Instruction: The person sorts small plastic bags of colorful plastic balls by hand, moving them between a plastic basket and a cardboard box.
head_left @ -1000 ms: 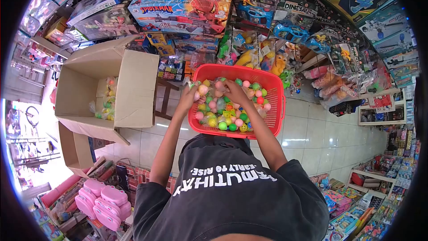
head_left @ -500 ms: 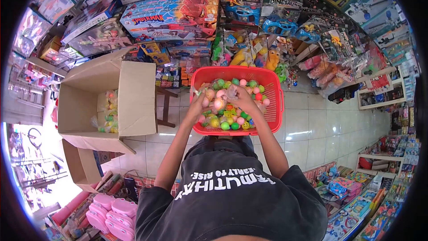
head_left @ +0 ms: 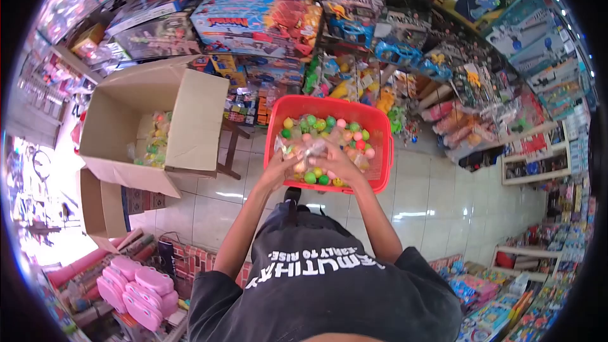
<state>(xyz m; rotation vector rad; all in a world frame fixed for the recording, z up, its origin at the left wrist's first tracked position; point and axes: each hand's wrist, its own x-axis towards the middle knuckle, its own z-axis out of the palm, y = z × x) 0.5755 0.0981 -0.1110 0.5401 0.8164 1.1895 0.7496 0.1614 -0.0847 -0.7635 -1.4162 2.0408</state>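
A red plastic basket full of small coloured balls in clear plastic stands on the tiled floor in front of me. Both hands hover over its near half. My left hand and my right hand together grip a clear plastic bag of coloured balls, lifted a little above the pile. The bag's neck is bunched between the fingers of both hands.
An open cardboard box with more bagged balls inside rests on a low stool at the left. Shelves of boxed toys line the wall behind the basket. Pink cases lie at the lower left, toy racks at the right.
Both hands have drawn back toward me, from the far part of the basket to its near half, bringing the clear bag of balls up with them.
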